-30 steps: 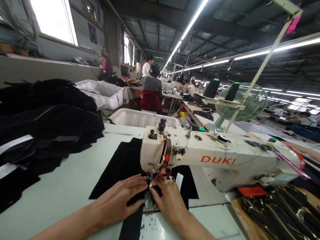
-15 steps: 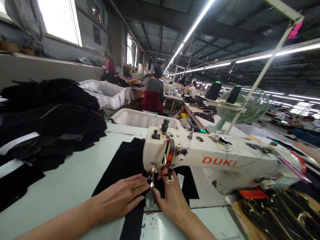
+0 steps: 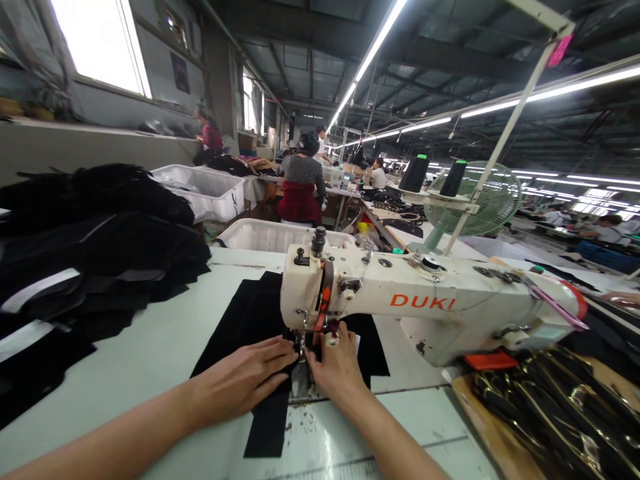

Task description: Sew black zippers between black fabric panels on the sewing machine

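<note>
Edging forward, my right hand (image 3: 338, 365) is half-curling; what it's holding is unclear. My left hand (image 3: 247, 373) is lying nearly flat on black fabric (image 3: 240, 323).

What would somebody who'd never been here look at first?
Probably the big white sewing machine in the middle, with DUKI in orange letters along its side. Right under its needle end, the person's left hand and right hand are on black cloth. Then come the tall heap of black pieces on the left and the round green fan behind the machine.
</note>
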`<act>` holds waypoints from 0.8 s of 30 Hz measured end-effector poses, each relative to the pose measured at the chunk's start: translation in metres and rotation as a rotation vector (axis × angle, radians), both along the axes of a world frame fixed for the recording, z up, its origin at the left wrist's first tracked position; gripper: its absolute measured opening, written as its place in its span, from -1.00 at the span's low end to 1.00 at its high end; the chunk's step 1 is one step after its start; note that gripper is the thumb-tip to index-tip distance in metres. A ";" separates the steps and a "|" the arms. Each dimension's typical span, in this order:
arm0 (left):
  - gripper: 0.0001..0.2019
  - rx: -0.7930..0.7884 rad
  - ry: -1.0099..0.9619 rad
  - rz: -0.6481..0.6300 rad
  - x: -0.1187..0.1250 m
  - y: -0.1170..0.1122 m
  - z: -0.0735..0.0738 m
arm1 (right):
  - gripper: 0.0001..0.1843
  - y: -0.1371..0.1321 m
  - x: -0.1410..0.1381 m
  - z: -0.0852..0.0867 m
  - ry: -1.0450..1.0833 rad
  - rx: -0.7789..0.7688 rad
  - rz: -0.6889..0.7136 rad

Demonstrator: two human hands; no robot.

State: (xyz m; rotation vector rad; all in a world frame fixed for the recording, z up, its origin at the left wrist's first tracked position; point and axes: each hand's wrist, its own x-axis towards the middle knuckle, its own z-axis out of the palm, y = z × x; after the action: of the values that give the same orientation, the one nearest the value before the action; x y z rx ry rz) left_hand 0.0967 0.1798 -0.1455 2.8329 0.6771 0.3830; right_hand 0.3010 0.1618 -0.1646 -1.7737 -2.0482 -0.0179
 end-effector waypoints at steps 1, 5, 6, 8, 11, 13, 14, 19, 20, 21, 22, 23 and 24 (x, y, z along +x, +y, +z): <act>-0.61 -0.004 -0.001 0.000 0.000 0.001 -0.001 | -0.85 0.004 -0.002 -0.002 -0.003 0.001 -0.026; -0.62 -0.002 0.004 -0.001 -0.001 0.001 -0.002 | -0.82 0.022 -0.010 -0.011 -0.027 0.024 -0.084; -0.62 0.000 0.006 0.001 -0.001 0.001 -0.001 | -0.81 0.023 -0.009 -0.011 -0.036 0.033 -0.066; -0.62 0.007 0.007 0.014 -0.001 -0.002 0.001 | -0.82 0.019 -0.004 -0.009 -0.056 0.053 0.000; -0.61 0.008 0.012 0.026 -0.002 -0.005 0.005 | -0.61 0.000 0.012 0.000 -0.079 0.093 0.073; -0.61 0.003 0.014 0.027 -0.001 -0.006 0.006 | -0.55 -0.012 0.021 0.005 -0.098 0.170 0.154; -0.61 0.000 0.015 0.029 -0.001 -0.007 0.006 | -0.59 -0.016 0.024 0.005 -0.105 0.228 0.222; -0.56 -0.019 0.024 0.074 0.001 -0.008 0.007 | -0.63 -0.013 0.019 -0.007 -0.119 0.413 0.476; -0.55 -0.023 0.027 0.087 0.001 -0.008 0.007 | -0.64 -0.010 0.018 -0.011 -0.116 0.405 0.469; -0.52 -0.027 0.029 0.098 0.001 -0.009 0.007 | -0.66 -0.007 0.016 -0.013 -0.108 0.392 0.453; -0.50 -0.027 0.028 0.105 0.001 -0.009 0.007 | -0.69 -0.006 0.015 -0.015 -0.097 0.377 0.433; -0.48 -0.024 0.024 0.108 0.002 -0.010 0.006 | -0.72 -0.005 0.015 -0.016 -0.085 0.364 0.415; -0.49 -0.018 0.017 0.108 0.002 -0.010 0.006 | -0.74 -0.004 0.015 -0.017 -0.075 0.353 0.402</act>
State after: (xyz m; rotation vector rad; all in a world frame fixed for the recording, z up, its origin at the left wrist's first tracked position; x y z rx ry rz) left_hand 0.0988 0.1694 -0.1398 2.7932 0.8348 0.3690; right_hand 0.3158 0.1580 -0.1814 -1.1516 -2.2535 -0.3093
